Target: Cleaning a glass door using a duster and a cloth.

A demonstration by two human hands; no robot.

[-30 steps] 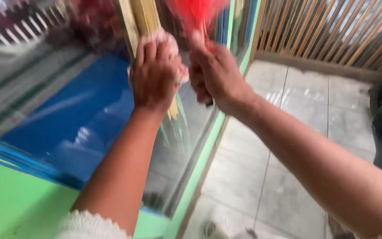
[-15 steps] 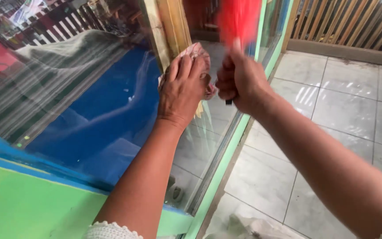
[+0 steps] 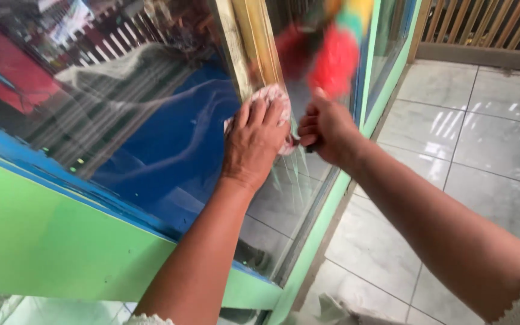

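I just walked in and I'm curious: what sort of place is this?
Probably a tiled porch or shopfront. A glass pane in a green frame reflects a fence, pale floor tiles run alongside, and wooden slats close off the back.
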